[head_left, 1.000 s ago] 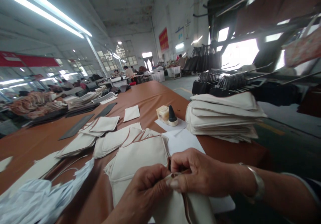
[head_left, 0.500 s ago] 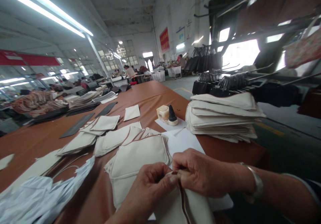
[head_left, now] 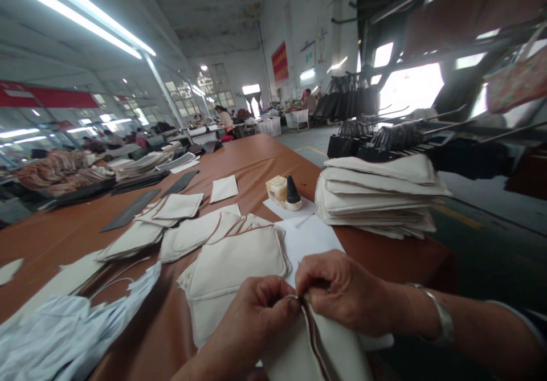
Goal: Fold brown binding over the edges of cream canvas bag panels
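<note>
A cream leather piece (head_left: 294, 347) with a brown-edged seam down its middle lies at the front of the table, partly cut off by the lower edge of the view. My left hand (head_left: 260, 318) pinches its far end just left of the seam. Close against it, my right hand (head_left: 342, 293) is closed on the same end from the right, thumb and fingertips bent together. The fingertips hide exactly what they press. Beyond my left hand lies a pile of stitched cream pieces (head_left: 243, 261), and white paper (head_left: 310, 244) is under and beyond my right hand.
A tall stack of cream panels (head_left: 376, 199) stands at the table's right edge. A small container with a black cone cap (head_left: 293, 190) sits on the paper. Crumpled pale cloth (head_left: 81, 324) lies front left on the brown tabletop (head_left: 252, 159). Black items hang on racks at right.
Both hands stay at the end of the cream piece, with small finger movements. My right hand's fingers have shifted slightly at the seam. A distant person has changed posture.
</note>
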